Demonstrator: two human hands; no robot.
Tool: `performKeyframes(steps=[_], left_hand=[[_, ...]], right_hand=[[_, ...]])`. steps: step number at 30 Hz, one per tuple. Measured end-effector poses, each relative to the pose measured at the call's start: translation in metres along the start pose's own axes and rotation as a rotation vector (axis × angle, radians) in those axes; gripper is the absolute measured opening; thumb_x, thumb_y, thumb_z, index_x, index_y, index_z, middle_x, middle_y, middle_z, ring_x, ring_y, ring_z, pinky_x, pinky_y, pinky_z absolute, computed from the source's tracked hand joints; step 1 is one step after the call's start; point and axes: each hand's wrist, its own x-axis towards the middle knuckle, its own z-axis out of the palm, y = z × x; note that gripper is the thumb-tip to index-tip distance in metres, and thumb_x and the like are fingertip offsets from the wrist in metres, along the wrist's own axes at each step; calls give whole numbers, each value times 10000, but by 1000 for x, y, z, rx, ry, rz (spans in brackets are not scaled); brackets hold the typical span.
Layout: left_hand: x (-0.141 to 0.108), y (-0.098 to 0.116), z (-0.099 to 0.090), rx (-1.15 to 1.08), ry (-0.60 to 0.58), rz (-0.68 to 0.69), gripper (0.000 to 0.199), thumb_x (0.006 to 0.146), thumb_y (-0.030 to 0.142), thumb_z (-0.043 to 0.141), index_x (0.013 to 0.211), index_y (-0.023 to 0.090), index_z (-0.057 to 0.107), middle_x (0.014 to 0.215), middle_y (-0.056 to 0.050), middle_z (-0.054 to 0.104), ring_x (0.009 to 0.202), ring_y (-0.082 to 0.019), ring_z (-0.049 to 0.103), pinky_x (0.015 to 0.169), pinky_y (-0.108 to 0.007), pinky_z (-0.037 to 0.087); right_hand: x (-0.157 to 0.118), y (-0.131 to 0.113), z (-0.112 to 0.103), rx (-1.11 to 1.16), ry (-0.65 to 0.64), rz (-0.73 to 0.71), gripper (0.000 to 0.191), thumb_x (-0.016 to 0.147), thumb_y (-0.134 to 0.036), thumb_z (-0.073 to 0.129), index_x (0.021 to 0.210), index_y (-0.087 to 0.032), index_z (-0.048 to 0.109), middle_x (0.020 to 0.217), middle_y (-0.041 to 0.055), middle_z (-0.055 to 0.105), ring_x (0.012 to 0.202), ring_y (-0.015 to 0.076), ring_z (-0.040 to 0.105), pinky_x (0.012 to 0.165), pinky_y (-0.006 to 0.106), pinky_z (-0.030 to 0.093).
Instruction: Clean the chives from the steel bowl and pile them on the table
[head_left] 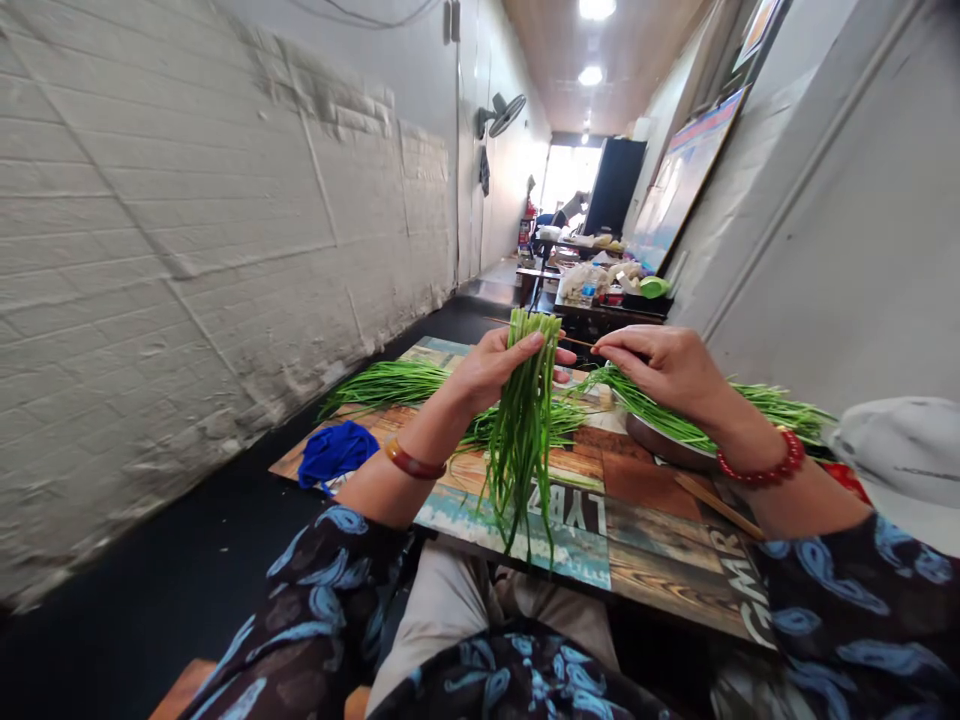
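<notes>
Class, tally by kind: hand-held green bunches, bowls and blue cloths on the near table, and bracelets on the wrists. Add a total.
Green bunch in the left hand: 1
Bowl: 1
Blue cloth: 1
Bracelets, amber bangle and red beads: 2
Total: 5

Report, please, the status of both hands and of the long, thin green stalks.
Left hand gripping bunch of long, thin green stalks, loose ends hanging down. Right hand pinching thin brown strand or stick, right of bunch. Nothing seen in the way.

Scuffed white brick-patterned wall (187, 200), mounted fan (504, 115), glowing ceiling lamps (598, 9)
</notes>
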Motion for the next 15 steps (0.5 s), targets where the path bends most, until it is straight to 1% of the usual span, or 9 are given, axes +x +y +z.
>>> performKeyframes(steps=[2,5,9,11,15], left_hand=[[-3,0,2,17,-3,-22,548,858,516,679,1226,112,627,1014,-162,767,785,-220,754,630,-284,578],[-5,-1,3,28,-24,-60,573,850,531,677,1234,108,634,1028,-166,766,766,-202,747,604,-260,568],[-6,-3,3,33,-36,-80,525,837,512,695,1175,111,676,1055,-160,763,746,-190,736,595,-265,572],[-7,-3,2,44,-47,-93,517,841,510,691,1176,117,686,1062,-159,762,755,-192,735,606,-269,574],[-7,-4,0,53,-28,-89,601,856,551,660,1289,135,635,1100,-166,755,804,-211,747,638,-274,578]], right_hand=[[-1,0,0,-10,-21,-19,254,969,-313,538,934,-218,770,909,49,782,811,201,724,722,328,525],[-3,3,0,-25,-33,-36,259,968,-316,533,919,-213,766,901,52,780,817,204,724,726,329,524],[-6,4,5,-32,-11,-18,259,962,-312,527,884,-220,756,855,45,774,778,197,717,713,325,525],[-8,3,7,-29,3,-3,255,959,-306,526,869,-229,752,857,40,776,780,198,716,719,328,529],[-9,-1,8,-12,-6,43,251,957,-312,526,855,-243,745,857,33,778,776,199,710,715,329,529]])
